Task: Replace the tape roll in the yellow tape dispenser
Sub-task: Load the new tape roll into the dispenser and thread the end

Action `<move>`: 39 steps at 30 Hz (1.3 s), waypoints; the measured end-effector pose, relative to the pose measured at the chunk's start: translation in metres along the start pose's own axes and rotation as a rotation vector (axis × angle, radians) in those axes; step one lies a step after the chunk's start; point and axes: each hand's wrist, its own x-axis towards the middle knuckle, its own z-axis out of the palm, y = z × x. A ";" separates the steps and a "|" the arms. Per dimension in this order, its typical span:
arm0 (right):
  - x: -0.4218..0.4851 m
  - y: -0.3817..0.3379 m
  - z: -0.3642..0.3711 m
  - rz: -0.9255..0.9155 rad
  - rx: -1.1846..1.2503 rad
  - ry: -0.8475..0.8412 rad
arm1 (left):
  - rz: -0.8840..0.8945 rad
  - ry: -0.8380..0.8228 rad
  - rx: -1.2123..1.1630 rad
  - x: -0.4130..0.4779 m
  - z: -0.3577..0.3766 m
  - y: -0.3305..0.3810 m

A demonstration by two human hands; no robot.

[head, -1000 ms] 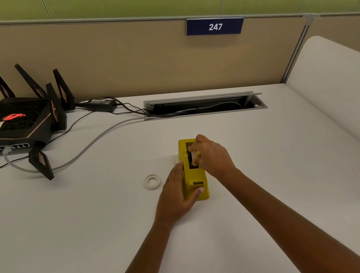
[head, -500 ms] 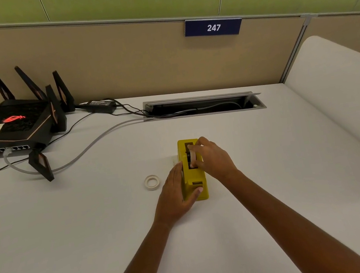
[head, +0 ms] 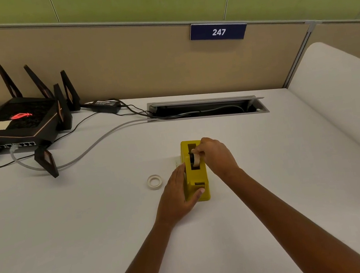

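Observation:
The yellow tape dispenser [head: 199,179] stands lengthwise on the white desk [head: 95,227], mid-frame. My left hand [head: 177,194] wraps its near left side, thumb across the front end. My right hand [head: 215,154] reaches from the right, and its fingertips pinch a pale tape roll on a black hub [head: 194,158] that sits upright in the dispenser's top slot. A second, thin whitish tape roll [head: 154,181] lies flat on the desk just left of my left hand.
A black router with upright antennas [head: 19,125] sits at the back left, with a grey cable [head: 97,142] and black wires running to an open cable slot [head: 207,109] behind the dispenser. A beige partition rises at the back; a white padded edge [head: 341,103] runs along the right.
My right hand's fingers have shifted slightly on the roll, which now shows more clearly in the slot. The left hand and the dispenser have stayed in place.

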 end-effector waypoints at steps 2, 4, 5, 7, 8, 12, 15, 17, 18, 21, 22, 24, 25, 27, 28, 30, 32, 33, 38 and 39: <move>-0.001 0.002 0.000 0.001 -0.009 0.003 | 0.000 -0.002 0.004 0.000 0.000 -0.001; -0.002 0.004 0.000 0.005 -0.007 -0.001 | -0.004 -0.007 0.003 0.000 0.001 -0.002; -0.002 0.004 0.000 0.004 -0.005 -0.004 | -0.010 -0.007 -0.003 0.000 0.001 -0.003; -0.003 0.003 -0.001 -0.002 0.012 -0.002 | -0.034 -0.002 -0.038 -0.001 0.002 -0.004; -0.003 0.002 -0.002 -0.006 0.024 0.005 | -0.047 0.005 -0.063 -0.001 0.003 -0.004; -0.005 0.001 -0.003 -0.014 0.015 -0.016 | -0.080 0.017 -0.193 0.002 0.001 -0.002; -0.007 0.001 -0.002 0.005 0.015 -0.017 | -0.080 0.037 -0.247 0.013 -0.002 0.006; -0.007 0.000 -0.002 0.009 0.025 -0.004 | -0.068 0.054 -0.226 0.026 -0.005 0.012; -0.007 -0.001 -0.002 0.012 0.028 -0.003 | -0.056 0.045 -0.183 0.033 -0.007 0.013; -0.007 -0.001 -0.002 0.022 0.026 -0.003 | -0.067 -0.039 -0.027 0.056 -0.008 0.012; -0.008 -0.001 -0.001 0.023 0.025 0.002 | -0.088 -0.059 -0.006 0.062 -0.007 0.012; -0.008 0.000 -0.001 0.024 0.028 0.012 | -0.138 -0.072 -0.018 0.068 -0.006 0.012; -0.007 0.000 -0.002 0.027 0.035 0.016 | -0.155 -0.070 -0.035 0.069 -0.006 0.012; -0.006 0.001 -0.003 0.040 0.053 0.017 | -0.153 -0.066 -0.044 0.068 -0.005 0.010; -0.005 0.001 -0.003 0.045 0.059 0.019 | -0.144 -0.067 -0.040 0.066 -0.005 0.008; -0.005 0.002 -0.003 0.049 0.067 0.034 | -0.131 -0.072 -0.049 0.064 -0.006 0.006; -0.005 0.001 -0.002 0.054 0.081 0.055 | -0.140 -0.070 -0.084 0.061 -0.007 0.007; -0.005 0.001 -0.002 0.060 0.094 0.064 | -0.148 -0.063 -0.108 0.061 -0.007 0.008; -0.004 -0.001 -0.003 0.122 0.175 0.093 | -0.165 -0.005 -0.237 0.060 -0.005 0.017; -0.003 -0.002 -0.003 0.131 0.182 0.095 | -0.171 0.010 -0.258 0.061 -0.005 0.019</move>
